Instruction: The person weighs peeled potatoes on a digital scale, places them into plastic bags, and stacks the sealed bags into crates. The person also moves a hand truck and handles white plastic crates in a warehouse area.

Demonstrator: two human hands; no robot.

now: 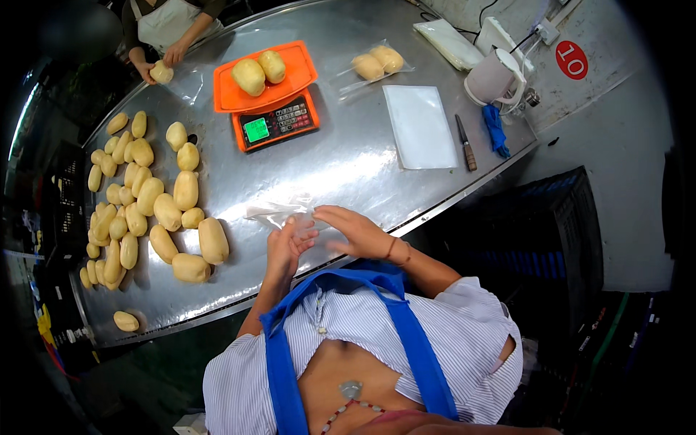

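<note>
My left hand point(290, 244) holds a clear plastic bag point(277, 213) between thumb and fingers, over the near part of the steel table. Just right of it, my right hand point(350, 231) is raised at the bag's edge with its fingers spread; whether it touches the film is unclear. Peeled potatoes point(167, 212) lie in a loose group to the left. Beyond my hands, an orange digital scale point(275, 120) carries two peeled potatoes point(248, 77) on its tray. Another two potatoes sit in a clear bag point(379, 62) at the back right. A stack of flat bags point(420, 128) lies nearer me.
A knife with a wooden handle point(466, 144), a crumpled blue glove point(495, 131) and an electric kettle point(492, 79) are at the table's right end. Across the table, a co-worker's hands point(163, 66) hold a potato. A dark crate point(544, 244) stands beyond the right edge.
</note>
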